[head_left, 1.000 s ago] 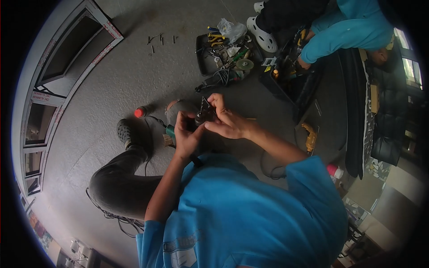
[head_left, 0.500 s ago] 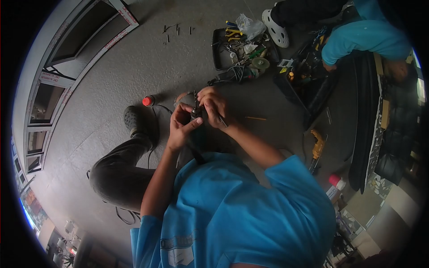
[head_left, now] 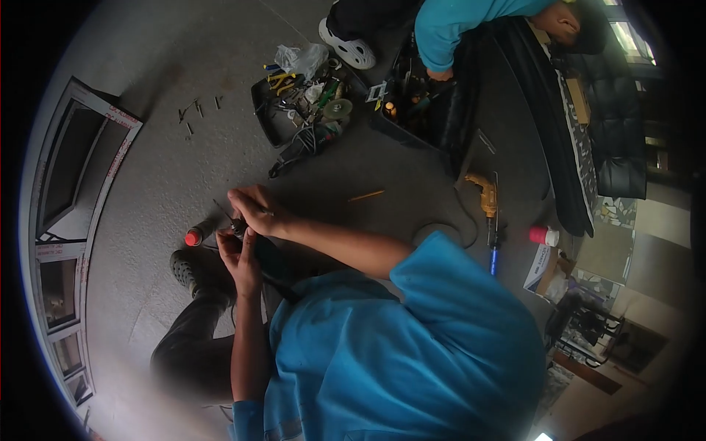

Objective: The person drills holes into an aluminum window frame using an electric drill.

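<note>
My left hand [head_left: 241, 257] has its fingers closed around the chuck [head_left: 237, 226] of a power drill, whose teal body [head_left: 272, 263] rests in front of my shirt. A thin drill bit [head_left: 222, 209] sticks out of the chuck, pointing up and left. Right beside the chuck is my right hand [head_left: 254, 209], curled with the fingertips near the bit. A thin dark rod [head_left: 270, 213] pokes out of that fist; most of it is hidden by the fingers, so its kind does not show. The red-topped can [head_left: 193, 237] lies just left of my hands.
A black tray [head_left: 266, 121] of tools and an angle grinder [head_left: 312, 140] lie ahead. A co-worker's hand [head_left: 441, 74] reaches into a black tool bag [head_left: 419, 136]. A pencil [head_left: 366, 195] and a yellow drill [head_left: 485, 195] are rightward; framed panels [head_left: 62, 250] stand left.
The view has turned, so the surroundings appear shifted left. My right hand has moved from beside the chuck to over it, near the bit. The left hand still grips the chuck.
</note>
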A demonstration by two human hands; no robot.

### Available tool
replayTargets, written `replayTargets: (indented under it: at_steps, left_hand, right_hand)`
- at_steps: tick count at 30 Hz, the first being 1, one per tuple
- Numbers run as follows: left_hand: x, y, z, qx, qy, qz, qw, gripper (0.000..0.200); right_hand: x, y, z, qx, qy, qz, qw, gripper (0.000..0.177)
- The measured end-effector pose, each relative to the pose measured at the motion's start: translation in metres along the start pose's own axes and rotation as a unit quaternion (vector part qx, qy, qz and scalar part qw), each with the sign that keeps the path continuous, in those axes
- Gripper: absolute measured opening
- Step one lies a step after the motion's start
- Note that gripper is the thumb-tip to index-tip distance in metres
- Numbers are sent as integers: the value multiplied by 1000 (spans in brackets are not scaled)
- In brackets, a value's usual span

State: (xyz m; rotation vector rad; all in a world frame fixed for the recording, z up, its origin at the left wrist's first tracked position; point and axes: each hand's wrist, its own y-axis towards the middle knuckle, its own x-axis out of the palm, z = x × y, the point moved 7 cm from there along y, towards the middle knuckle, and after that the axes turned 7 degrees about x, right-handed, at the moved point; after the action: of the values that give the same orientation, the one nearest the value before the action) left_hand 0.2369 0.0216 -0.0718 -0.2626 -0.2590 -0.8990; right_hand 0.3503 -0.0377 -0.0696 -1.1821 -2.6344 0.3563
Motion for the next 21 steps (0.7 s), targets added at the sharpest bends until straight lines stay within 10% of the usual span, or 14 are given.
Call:
replayTargets:
  at_steps: [6, 16, 21]
  left_hand:
    - [24, -12, 6, 42, 57, -33, 997, 32]
    - [36, 5, 14, -114, 37, -211, 970, 21]
    - [37, 2, 7, -80, 27, -156, 984, 16]
  right_hand:
    - [-8, -1, 45, 187, 59, -23, 980, 35]
    - [-63, -36, 6, 106, 44, -31, 993, 15]
    - [-51, -51, -2, 102, -46, -30, 993, 24]
